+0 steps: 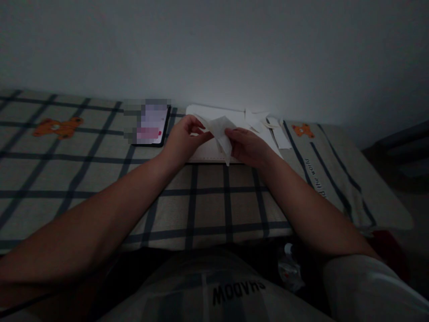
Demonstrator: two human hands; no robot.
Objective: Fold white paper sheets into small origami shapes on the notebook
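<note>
A folded piece of white paper (221, 129) is held between my two hands, above a white flat pad (204, 154) on the table. My left hand (187, 136) pinches its left side with thumb and fingertips. On the other side, my right hand (248, 145) grips the right edge, thumb on top; its lower fingers are partly hidden. One pointed corner of the paper hangs down toward me. Loose white paper scraps (280, 134) lie at the pad's right end, with a small dark thing among them that I cannot make out.
A phone (152, 123) with a lit, partly blurred screen lies left of the pad. The checked tablecloth (208, 205) carries bear prints. A pale wall (214, 53) rises behind the table. Below the front edge, a clear plastic bottle (291, 268) shows near my right arm.
</note>
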